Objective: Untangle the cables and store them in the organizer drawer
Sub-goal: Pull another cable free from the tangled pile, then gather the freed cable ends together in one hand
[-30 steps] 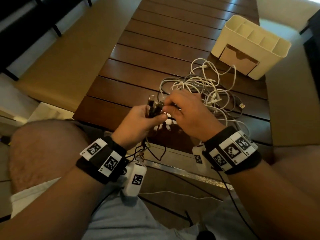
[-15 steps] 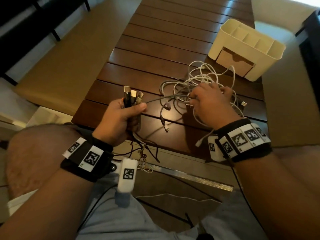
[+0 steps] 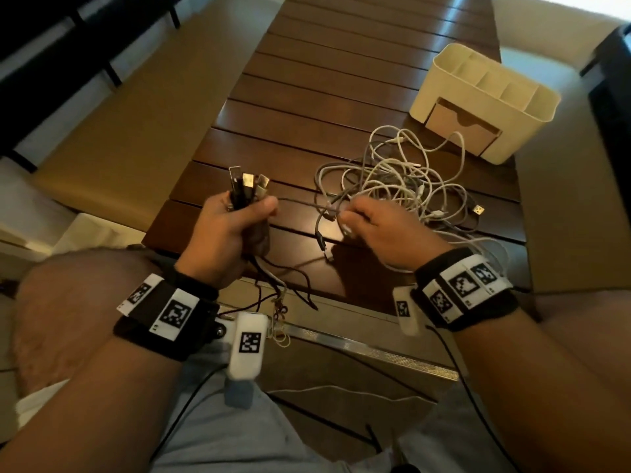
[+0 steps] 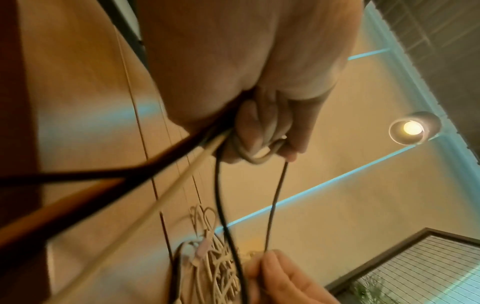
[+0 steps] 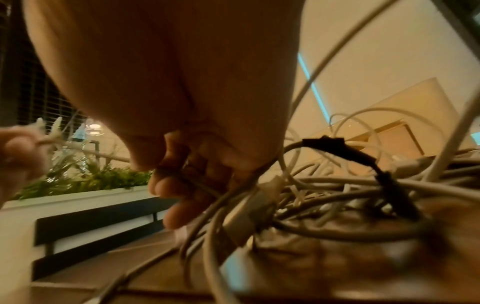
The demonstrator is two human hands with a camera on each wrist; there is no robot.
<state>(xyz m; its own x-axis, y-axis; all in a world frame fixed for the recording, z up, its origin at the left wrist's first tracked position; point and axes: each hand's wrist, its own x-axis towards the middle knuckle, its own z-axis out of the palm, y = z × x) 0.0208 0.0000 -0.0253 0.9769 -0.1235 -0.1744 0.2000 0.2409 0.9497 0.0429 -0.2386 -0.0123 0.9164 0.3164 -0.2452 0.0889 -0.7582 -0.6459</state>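
Observation:
A tangle of white and grey cables (image 3: pixel 403 179) lies on the dark slatted table (image 3: pixel 307 97), in front of the cream organizer (image 3: pixel 485 100) with its tan drawer (image 3: pixel 461 126) closed. My left hand (image 3: pixel 232 227) grips a bundle of USB plugs (image 3: pixel 247 186) upright above the table's near edge, their cords hanging below the fist (image 4: pixel 259 144). My right hand (image 3: pixel 372 223) pinches a grey cable (image 3: pixel 300 201) that runs taut from the left fist to the tangle (image 5: pixel 324 195). Another dark cable end (image 3: pixel 321 240) dangles between the hands.
A loose USB plug (image 3: pixel 478 209) lies at the tangle's right side. Tan benches flank the table on both sides. My knees and lap sit below the table's near edge, with a white cord (image 3: pixel 341 390) on the floor.
The hands have drawn apart: the left moved left and up with the plug bundle, the right moved right toward the tangle, stretching one grey cable between them.

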